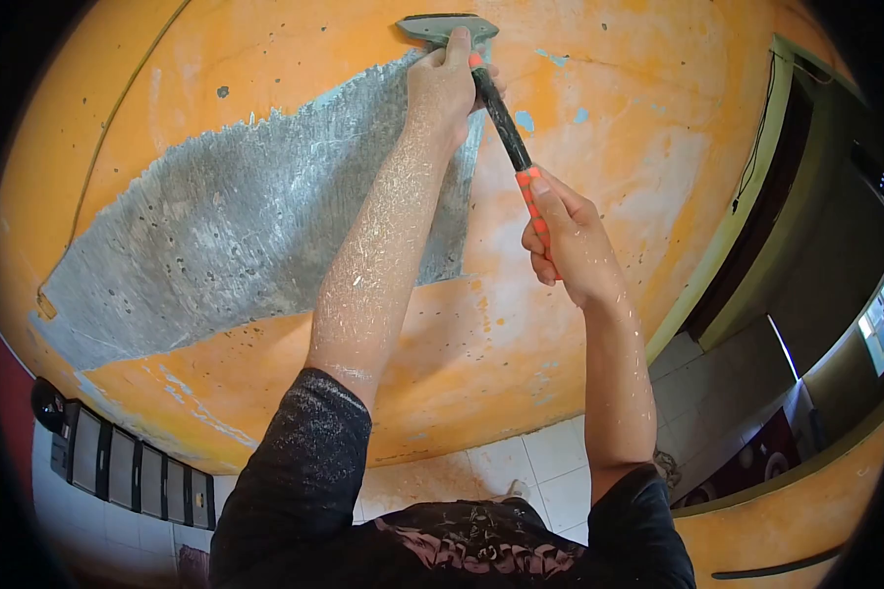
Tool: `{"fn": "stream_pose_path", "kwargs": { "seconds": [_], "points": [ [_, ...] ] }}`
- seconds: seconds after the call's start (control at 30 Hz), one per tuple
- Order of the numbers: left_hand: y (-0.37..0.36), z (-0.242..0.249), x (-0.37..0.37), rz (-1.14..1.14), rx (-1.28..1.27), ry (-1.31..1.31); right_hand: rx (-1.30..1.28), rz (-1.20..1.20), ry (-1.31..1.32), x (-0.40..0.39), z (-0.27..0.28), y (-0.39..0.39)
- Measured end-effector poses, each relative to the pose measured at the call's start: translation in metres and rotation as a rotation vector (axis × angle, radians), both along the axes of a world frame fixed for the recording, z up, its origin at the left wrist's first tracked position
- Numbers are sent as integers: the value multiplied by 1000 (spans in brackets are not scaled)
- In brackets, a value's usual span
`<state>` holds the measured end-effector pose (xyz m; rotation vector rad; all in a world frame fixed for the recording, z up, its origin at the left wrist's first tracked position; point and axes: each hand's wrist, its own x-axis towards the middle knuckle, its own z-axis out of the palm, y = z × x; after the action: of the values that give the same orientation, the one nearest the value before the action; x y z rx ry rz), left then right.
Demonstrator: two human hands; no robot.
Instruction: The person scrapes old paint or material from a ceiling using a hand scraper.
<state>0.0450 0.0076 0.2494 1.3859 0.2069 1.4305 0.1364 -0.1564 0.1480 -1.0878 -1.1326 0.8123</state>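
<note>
A long-handled wall scraper is pressed against the orange painted wall, its wide grey head at the top edge of a bare patch. My left hand grips it just below the head, thumb lying up on the head. Lower down, my right hand is wrapped around the orange-red grip at the handle's end. The scraped grey patch spreads left and below the head, with a ragged upper edge. Pale flakes speckle both forearms, the left more thickly.
A cable runs down the wall at the left to a small box. A doorway with a green frame opens at the right. Below lie white floor tiles with paint debris. A black rack-like object stands at lower left.
</note>
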Motion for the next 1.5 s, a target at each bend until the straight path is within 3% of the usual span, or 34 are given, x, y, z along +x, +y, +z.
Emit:
{"fn": "stream_pose_path", "kwargs": {
  "seconds": [0.13,0.2,0.4,0.7,0.97,1.5],
  "points": [
    [7,-32,-7,-79,-71,48,-25,-9,25,-9,-28,-3],
    [1,-69,-16,-81,-167,70,-40,39,39,-13,-59,-5],
    [1,-179,-28,-385,-423,-41,-100,101,146,-29,-169,-9],
    [-14,-345,-37,-367,-688,95,-179,153,168,-32,-321,-34],
    [-42,-384,-40,-229,-698,98,-178,71,78,-22,-383,-38],
    [-37,-361,-34,-96,-592,176,-125,123,49,-15,-388,-13]
  ]
}}
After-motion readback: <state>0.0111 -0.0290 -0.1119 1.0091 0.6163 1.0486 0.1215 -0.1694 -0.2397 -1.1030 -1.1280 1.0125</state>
